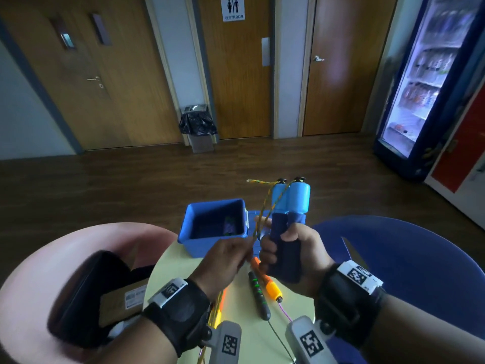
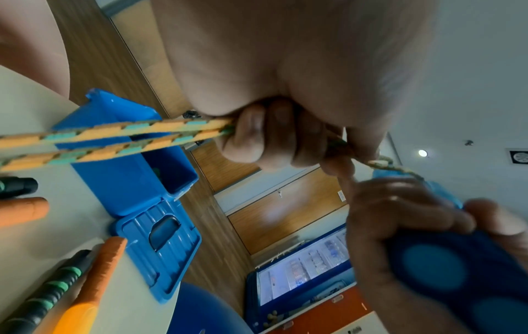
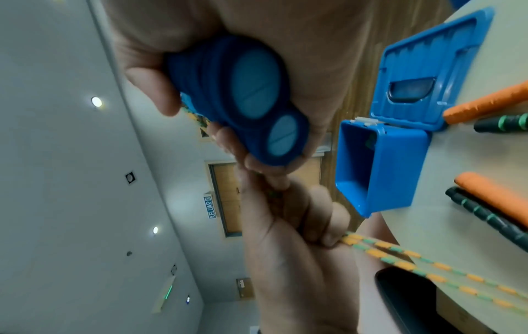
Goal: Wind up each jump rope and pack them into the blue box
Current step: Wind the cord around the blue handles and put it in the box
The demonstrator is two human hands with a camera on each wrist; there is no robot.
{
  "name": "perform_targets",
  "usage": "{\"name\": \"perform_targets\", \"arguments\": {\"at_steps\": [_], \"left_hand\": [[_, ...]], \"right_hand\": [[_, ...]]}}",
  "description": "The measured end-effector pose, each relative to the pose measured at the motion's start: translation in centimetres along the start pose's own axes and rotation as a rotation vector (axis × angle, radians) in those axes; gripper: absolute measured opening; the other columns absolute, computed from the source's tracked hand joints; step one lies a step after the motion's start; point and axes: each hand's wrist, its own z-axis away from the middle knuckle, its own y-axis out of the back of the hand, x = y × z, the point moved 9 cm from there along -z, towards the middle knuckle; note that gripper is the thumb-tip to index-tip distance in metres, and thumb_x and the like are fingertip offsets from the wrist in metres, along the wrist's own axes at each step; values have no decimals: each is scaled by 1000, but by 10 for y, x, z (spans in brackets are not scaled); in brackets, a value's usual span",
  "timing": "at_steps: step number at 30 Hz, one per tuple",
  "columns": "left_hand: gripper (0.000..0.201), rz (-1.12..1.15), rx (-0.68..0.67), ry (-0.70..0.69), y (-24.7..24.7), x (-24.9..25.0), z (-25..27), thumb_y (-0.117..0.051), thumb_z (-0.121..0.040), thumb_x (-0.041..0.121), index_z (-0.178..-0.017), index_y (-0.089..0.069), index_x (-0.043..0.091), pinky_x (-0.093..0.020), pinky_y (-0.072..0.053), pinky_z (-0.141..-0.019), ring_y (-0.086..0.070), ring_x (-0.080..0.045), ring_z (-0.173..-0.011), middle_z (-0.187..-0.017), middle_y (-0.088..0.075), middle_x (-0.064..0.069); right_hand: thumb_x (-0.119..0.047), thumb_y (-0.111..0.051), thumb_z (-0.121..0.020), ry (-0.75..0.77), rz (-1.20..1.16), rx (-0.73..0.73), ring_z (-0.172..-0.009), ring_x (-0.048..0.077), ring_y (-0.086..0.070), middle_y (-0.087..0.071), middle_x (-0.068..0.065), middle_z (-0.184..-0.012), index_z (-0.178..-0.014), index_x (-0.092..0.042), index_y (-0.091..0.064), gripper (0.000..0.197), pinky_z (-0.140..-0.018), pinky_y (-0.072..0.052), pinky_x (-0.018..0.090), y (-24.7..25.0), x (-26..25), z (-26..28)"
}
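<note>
Blue handles (image 1: 287,219), two side by side, stand upright in the right hand (image 1: 294,252), which grips them above the counter (image 1: 258,342) with their rope ends up. The rope (image 1: 262,214) drops doubled to the left hand (image 1: 223,261), which pinches it just left of the handles. For winding, the left hand is nearer the slack, and the box (image 1: 214,227) sits open just beyond both hands, at the counter's far edge.
</note>
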Motion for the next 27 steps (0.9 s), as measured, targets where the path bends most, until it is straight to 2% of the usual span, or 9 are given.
{"name": "perform_targets", "arguments": {"at_steps": [2, 5, 9, 13, 16, 18, 21, 24, 27], "left_hand": [[38, 72, -59, 99, -10, -3, 1, -54, -92, 42, -77, -69, 10, -21, -32, -48, -31, -7, -45, -65, -50, -8], [43, -22, -50, 41, -4, -2, -1, -62, -92, 49, -65, -60, 15, -23, -28, -50, -32, -7, -45, -53, -42, 4], [39, -247, -20, -91, 11, 0, 0, -61, -97, 32, -60, -56, 21, -19, -28, -50, -36, -2, -45, -44, -42, 11], [44, -392, -2, -149, 26, -4, 5, -60, -91, 53, -62, -58, 20, -22, -33, -55, -40, -3, -52, -51, -43, 11], [48, -459, -15, -190, 26, 2, 11, -51, -81, 66, -70, -58, 20, -25, -35, -56, -39, -4, -54, -54, -43, 10], [45, -523, -31, -221, 19, 9, 15, -51, -82, 63, -66, -54, 21, -25, -34, -54, -39, -6, -53, -54, -42, 7], [42, -648, -31, -262, 5, 22, 20, -53, -83, 59, -64, -52, 22, -31, -41, -57, -47, -16, -57, -59, -50, -2], [40, -660, -5, -266, 2, 34, 19, -63, -88, 46, -61, -51, 20, -27, -37, -54, -46, -17, -57, -58, -48, -3], [40, -679, 4, -297, 4, 44, 18, -67, -88, 39, -57, -48, 23, -20, -27, -49, -39, -12, -52, -52, -42, 1]], "right_hand": [[-18, -52, -61, -14, -50, -101, -58, 21, -32, -37, 6, -70, -108, -7, -59, 49, -60, -37, 33, -9, 2, 4], [-17, -53, -62, -32, 12, -124, -58, 22, -34, -37, 7, -70, -102, -9, -55, 41, -60, -38, 33, -5, 1, 7], [-15, -56, -56, -38, 368, 111, -53, 22, -38, -40, 11, -69, -92, -10, -52, 37, -52, -33, 27, 30, -8, 6], [-24, -60, -62, 11, 1074, 385, -46, 18, -40, -47, 7, -64, -85, -9, -50, 29, -44, -33, 24, 70, -42, 2], [-32, -65, -73, -3, 1569, 535, -69, 16, -58, -62, -2, -82, -94, -21, -57, 26, -58, -42, 27, 93, -64, -5], [-41, -63, -72, -65, 1692, 592, -79, 16, -61, -64, -4, -90, -100, -26, -58, 32, -64, -45, 28, 116, -73, -15], [-57, -49, -62, -166, 1860, 531, -84, 16, -67, -64, -10, -87, -95, -31, -59, 43, -67, -52, 33, 144, -74, -41], [-52, -48, -71, -150, 1982, 622, -69, 15, -63, -64, -9, -78, -94, -27, -58, 35, -59, -48, 30, 130, -82, -40], [-46, -50, -72, -110, 2063, 641, -74, 18, -63, -63, -10, -84, -105, -30, -55, 36, -64, -48, 31, 107, -83, -34]]}}
